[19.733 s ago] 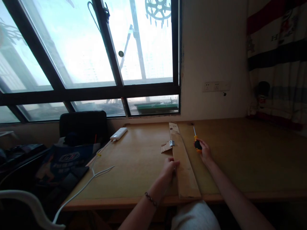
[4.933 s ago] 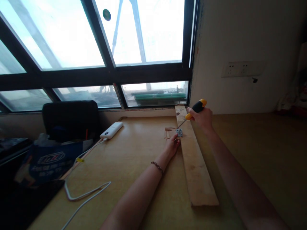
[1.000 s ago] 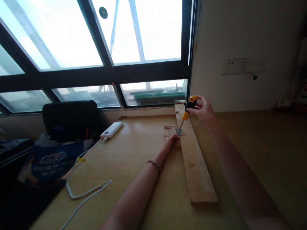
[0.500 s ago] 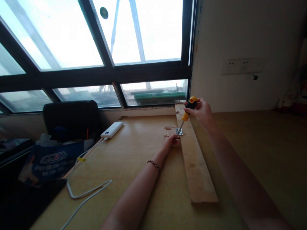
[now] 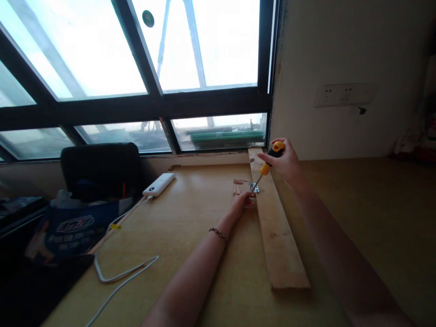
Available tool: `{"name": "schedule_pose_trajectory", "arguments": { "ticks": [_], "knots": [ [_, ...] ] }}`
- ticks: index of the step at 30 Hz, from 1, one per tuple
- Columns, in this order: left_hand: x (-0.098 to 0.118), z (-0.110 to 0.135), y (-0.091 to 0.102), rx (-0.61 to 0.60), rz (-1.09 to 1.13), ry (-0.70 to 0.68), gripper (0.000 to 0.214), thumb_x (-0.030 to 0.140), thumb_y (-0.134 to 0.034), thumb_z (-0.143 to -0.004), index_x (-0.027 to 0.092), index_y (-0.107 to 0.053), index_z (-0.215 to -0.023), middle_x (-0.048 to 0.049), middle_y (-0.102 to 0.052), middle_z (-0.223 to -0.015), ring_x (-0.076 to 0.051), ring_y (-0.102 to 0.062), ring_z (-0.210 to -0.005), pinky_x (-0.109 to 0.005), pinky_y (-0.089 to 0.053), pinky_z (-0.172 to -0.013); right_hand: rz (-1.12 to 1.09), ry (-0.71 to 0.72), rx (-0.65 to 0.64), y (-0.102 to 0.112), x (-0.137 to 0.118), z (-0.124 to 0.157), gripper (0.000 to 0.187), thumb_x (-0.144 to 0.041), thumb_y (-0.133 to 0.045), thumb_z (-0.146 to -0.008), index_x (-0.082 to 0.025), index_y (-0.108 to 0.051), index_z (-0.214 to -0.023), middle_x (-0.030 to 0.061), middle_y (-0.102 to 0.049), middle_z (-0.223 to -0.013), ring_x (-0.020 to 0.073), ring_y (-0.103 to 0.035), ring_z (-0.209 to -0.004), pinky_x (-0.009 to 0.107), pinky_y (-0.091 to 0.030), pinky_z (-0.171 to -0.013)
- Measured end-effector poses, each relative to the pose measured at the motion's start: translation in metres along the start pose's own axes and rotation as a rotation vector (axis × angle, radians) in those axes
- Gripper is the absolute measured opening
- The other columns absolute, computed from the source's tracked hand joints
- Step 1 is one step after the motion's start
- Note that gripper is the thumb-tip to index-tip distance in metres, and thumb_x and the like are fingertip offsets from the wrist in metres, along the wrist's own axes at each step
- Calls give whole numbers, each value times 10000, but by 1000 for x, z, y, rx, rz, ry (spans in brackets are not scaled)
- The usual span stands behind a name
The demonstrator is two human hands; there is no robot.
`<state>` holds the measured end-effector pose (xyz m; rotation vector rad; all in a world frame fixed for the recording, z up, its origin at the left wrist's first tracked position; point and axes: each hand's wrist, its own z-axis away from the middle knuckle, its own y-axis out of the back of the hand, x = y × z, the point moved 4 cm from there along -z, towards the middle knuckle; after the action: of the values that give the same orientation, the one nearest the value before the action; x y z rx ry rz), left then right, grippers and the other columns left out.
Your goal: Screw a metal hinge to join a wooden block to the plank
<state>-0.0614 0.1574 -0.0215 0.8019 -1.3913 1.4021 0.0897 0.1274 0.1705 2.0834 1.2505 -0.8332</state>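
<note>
the right hand (image 5: 285, 162) is clenching around the yellow and black handle of a screwdriver (image 5: 270, 160), holding it tilted, with the handle up to the right and the thin shaft slanting down to the left. the tip is meeting a small metal hinge (image 5: 255, 187), which is sitting at the left edge of a long plank (image 5: 277, 231). the plank is lying flat on the table (image 5: 190, 227), running from the near edge towards the window (image 5: 163, 54). the left hand (image 5: 242, 203) is lying low on the table just left of the plank, its fingertips (image 5: 250, 194) touching the hinge and a small wood piece (image 5: 239, 185) beside it (whether they are pinching or only pressing, i cannot tell). a bracelet (image 5: 218, 234) is circling the left wrist. far left on the table a white power bank (image 5: 158, 184) is lying with a cable (image 5: 124, 274) trailing towards the near edge. a wall socket (image 5: 344, 94) is showing on the right.
</note>
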Motion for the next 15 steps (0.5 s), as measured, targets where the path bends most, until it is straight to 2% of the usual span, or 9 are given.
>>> {"name": "schedule_pose_trajectory", "arguments": {
  "ticks": [3, 5, 7, 9, 11, 15],
  "knots": [
    [-1, 0, 0, -8, -8, -3, 168, 232, -565, -674, 83, -611, -737, -96, -654, -803, -54, -499, -429, -177, -373, -411, 8, -36, 76, 5, 2, -2, 579, -373, -744, -499, -220, -429, -961, 25, -543, -885, 211, -565, -839, 414, -489, -762],
    [0, 0, -1, -20, -10, -9, 174, 237, -554, -685, 84, -608, -747, -92, -652, -811, -53, -500, -427, -180, -378, -415, -126, -37, 26, 1, 0, -4, 591, -357, -722, -537, -226, -388, -1007, 25, -559, -891, 202, -576, -829, 401, -492, -753],
    [0, 1, -1, -24, -9, -14, 169, 233, -547, -689, 85, -602, -751, -84, -647, -803, -55, -504, -427, -184, -382, -418, -276, -13, -65, -5, -3, -3, 525, -337, -669, -602, -229, -364, -1016, 34, -568, -943, 191, -577, -866, 392, -483, -785],
    [1, 2, -2, -12, -10, -8, 157, 225, -549, -687, 88, -594, -747, -78, -644, -790, -59, -511, -429, -186, -387, -420, -326, 8, -113, -9, -5, -1, 445, -322, -628, -641, -230, -374, -995, 41, -554, -1005, 184, -560, -921, 391, -465, -833],
    [2, 3, -2, 9, -12, 2, 146, 218, -554, -682, 88, -588, -741, -75, -642, -778, -64, -518, -431, -189, -391, -422, -238, 3, -83, -8, -5, 0, 432, -328, -642, -631, -232, -402, -977, 41, -531, -1032, 189, -538, -951, 401, -451, -862],
    [3, 5, -3, 24, -8, 4, 149, 218, -555, -684, 83, -588, -737, -73, -637, -737, -71, -525, -431, -194, -402, -434, -8, -27, 39, 3, -2, -1, 521, -335, -738, -518, -230, -445, -936, 41, -507, -1013, 221, -516, -965, 429, -445, -875]
  ]
}}
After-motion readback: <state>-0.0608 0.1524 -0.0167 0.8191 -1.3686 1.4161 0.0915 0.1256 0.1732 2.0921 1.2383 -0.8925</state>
